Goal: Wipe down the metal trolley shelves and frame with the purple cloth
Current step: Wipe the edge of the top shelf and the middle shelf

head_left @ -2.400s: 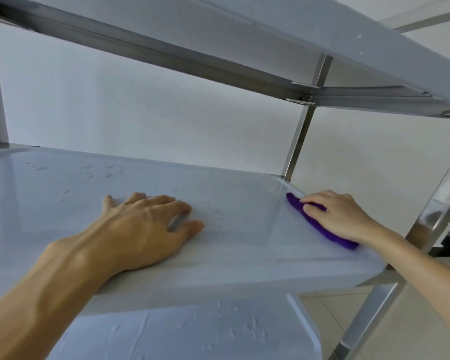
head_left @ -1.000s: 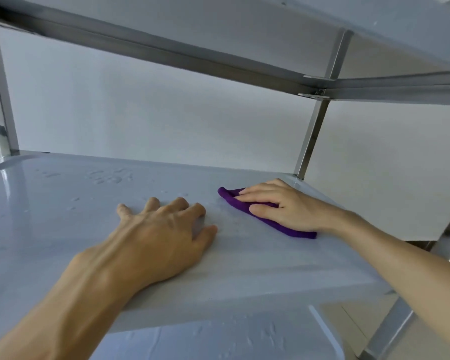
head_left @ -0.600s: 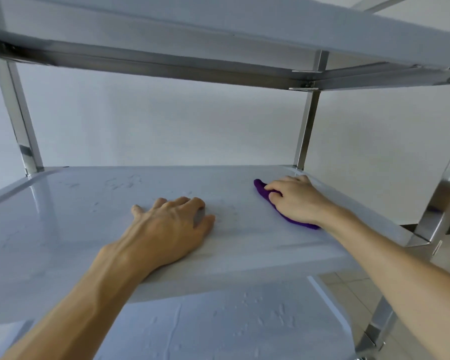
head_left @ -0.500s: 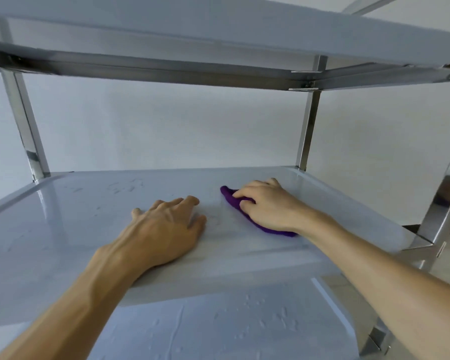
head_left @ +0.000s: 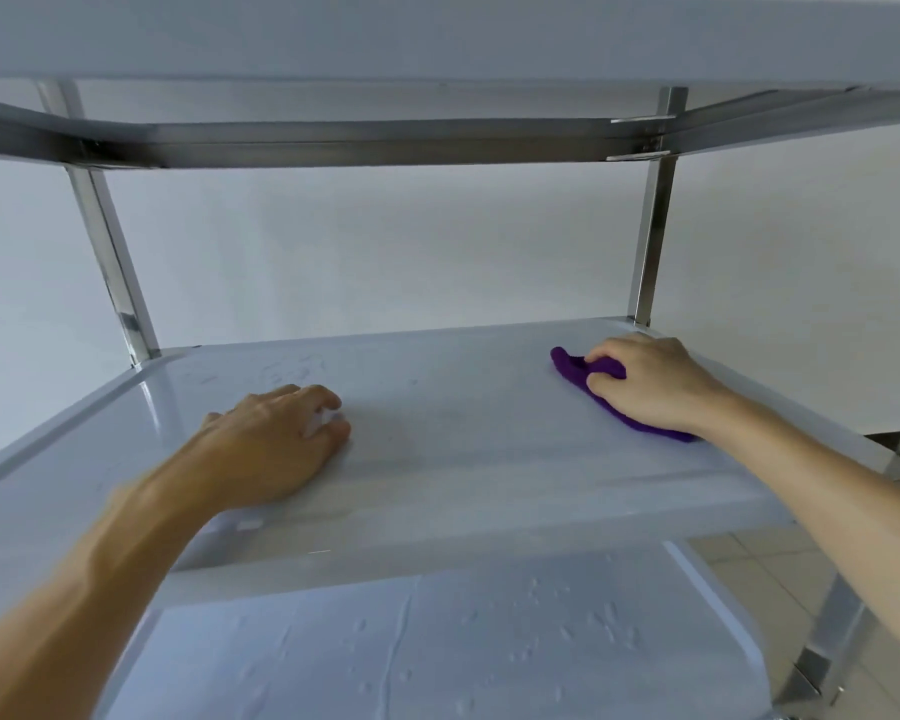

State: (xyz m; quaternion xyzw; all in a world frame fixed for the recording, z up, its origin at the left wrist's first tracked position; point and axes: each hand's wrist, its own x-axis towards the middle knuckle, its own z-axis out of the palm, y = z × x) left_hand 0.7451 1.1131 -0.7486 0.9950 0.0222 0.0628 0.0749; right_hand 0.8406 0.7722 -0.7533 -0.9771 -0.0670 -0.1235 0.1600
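Right hand [head_left: 650, 381] curled over crumpled purple cloth [head_left: 578, 368] at far-right corner of grey metal middle shelf [head_left: 463, 459] — cloth's long axis runs diagonally. Left hand [head_left: 276, 449] rests flat mid-shelf, holding nothing — unwiped surface lies leftward.

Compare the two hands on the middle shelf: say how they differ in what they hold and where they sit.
The right hand has its fingers curled over the purple cloth; the left hand holds nothing and lies palm-down on bare metal. The right hand sits by the shelf's far right corner, near the rear right post; the left hand sits left of centre and nearer the front edge. Both rest on the middle shelf.
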